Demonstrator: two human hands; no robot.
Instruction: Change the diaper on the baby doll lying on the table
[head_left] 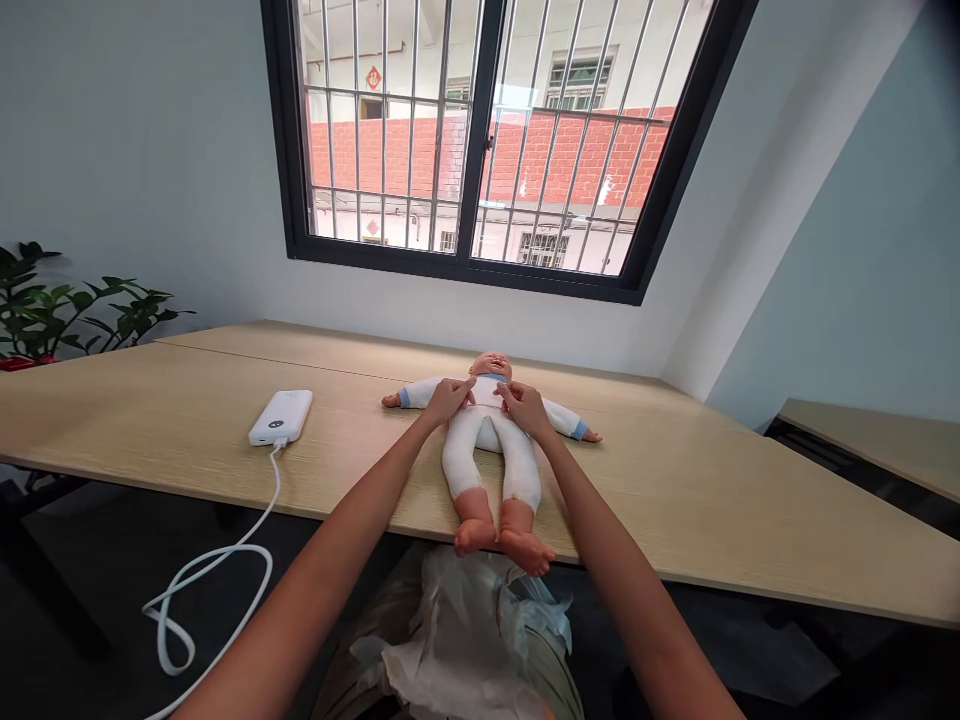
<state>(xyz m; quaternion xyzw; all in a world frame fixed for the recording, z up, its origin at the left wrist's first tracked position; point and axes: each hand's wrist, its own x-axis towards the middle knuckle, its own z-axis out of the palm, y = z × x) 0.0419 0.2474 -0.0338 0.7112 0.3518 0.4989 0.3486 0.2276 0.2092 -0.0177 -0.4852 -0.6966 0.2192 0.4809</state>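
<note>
"On the tabletop (637,480), why does the doll (487,393) lie flat on its back?"

"Its arms and legs are spread and its feet point to the near edge, probably so its front faces up and both hands reach it easily."

"What do the hands have?"

"The left hand (448,400) and right hand (523,408) sit on the chest of its white suit (517,470), fingers curled near the collar. I can't tell whether they're pinching the cloth or just pressing."

"And the power bank (280,417)?"

"It's well apart from the doll, likely kept out of the way, with its cable (225,560) trailing over the edge. Crumpled plastic (457,640) lies below the table."
</note>
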